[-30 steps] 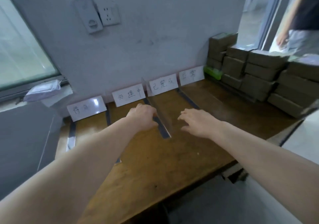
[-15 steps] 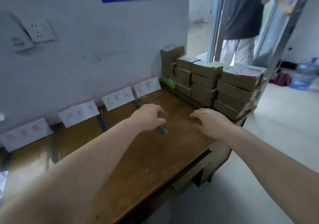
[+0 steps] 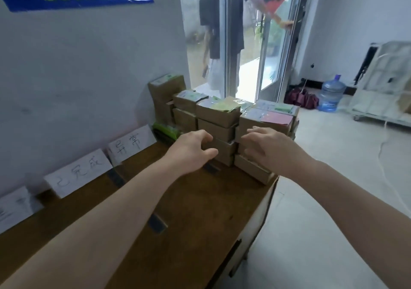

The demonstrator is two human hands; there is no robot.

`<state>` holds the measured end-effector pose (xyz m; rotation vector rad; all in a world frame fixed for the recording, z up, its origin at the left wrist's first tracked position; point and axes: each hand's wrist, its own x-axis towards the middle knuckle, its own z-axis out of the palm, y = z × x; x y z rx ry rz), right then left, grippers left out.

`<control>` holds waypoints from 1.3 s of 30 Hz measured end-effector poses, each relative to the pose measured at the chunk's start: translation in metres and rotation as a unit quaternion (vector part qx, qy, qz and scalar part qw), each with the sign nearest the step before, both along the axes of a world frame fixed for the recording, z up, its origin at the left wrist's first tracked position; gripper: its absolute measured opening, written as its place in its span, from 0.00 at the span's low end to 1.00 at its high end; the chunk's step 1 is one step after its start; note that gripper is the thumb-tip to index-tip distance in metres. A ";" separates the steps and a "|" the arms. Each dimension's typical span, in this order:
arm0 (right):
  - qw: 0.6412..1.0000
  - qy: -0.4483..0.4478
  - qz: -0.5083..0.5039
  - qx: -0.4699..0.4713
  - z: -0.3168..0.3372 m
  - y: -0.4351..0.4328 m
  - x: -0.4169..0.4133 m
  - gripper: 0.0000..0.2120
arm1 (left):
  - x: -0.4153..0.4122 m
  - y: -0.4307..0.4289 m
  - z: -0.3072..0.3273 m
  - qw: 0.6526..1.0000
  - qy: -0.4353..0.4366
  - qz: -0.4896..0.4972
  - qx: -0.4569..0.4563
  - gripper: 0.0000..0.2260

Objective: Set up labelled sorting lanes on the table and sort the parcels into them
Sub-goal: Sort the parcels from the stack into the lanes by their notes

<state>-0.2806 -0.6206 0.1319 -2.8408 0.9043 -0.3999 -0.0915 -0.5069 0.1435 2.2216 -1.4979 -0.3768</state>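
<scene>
Stacks of brown cardboard parcels (image 3: 219, 113) stand several high at the right end of the wooden table (image 3: 189, 217). My left hand (image 3: 191, 149) and my right hand (image 3: 265, 147) hover side by side just in front of the stacks, fingers loosely spread and empty. White handwritten label cards (image 3: 131, 144) lean against the wall behind the lanes, with another label card (image 3: 77, 172) to the left. Dark tape strips (image 3: 156, 223) mark lane borders on the tabletop.
A green packet (image 3: 165, 130) lies beside the parcels by the wall. A person (image 3: 222, 33) stands in the glass doorway behind the table. A water bottle (image 3: 331, 94) and a white trolley (image 3: 384, 84) stand on the floor at the right.
My view has swung right from the label cards to the parcel stacks. Both hands have moved right and forward, from over the lane tape to just in front of the parcels.
</scene>
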 end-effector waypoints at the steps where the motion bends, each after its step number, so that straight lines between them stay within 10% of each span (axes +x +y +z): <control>1: 1.000 -0.007 -0.003 -0.004 0.003 -0.011 -0.003 0.17 | -0.001 -0.014 0.001 1.000 0.008 -0.002 -0.003 0.21; 13: 0.997 -0.070 -0.016 0.007 0.010 -0.156 -0.054 0.16 | -0.038 -0.105 -0.007 0.982 0.138 0.109 -0.068 0.20; 23: 0.992 -0.022 0.108 0.066 0.003 -0.269 -0.059 0.17 | -0.107 -0.171 -0.017 0.902 0.279 0.321 -0.074 0.22; 39: 0.942 0.154 0.299 0.019 -0.020 -0.283 -0.033 0.45 | -0.141 -0.215 -0.021 0.792 0.418 0.438 -0.079 0.21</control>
